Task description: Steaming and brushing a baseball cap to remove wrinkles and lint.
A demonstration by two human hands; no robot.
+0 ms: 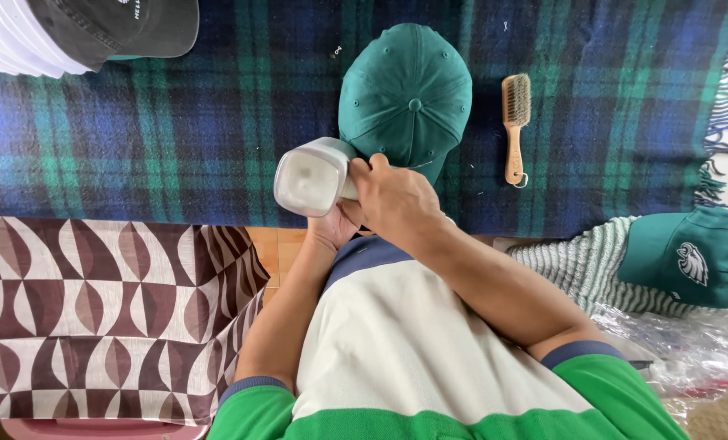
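Observation:
A green baseball cap (409,94) lies on a blue and green plaid blanket (176,138), its brim towards me. Just in front of its brim I hold a white hand-held appliance (308,178) with a grey rim, its flat end facing up at me. My right hand (392,200) grips the appliance's body from the right and touches the cap's brim. My left hand (335,226) holds the appliance from below and is mostly hidden by it and by the right hand.
A wooden brush (514,122) lies right of the cap. A second green cap (694,257) rests on a striped cloth (576,265) at the right. A black cap (111,24) sits at top left. A brown patterned cloth (95,310) lies at left, clear plastic (690,342) at lower right.

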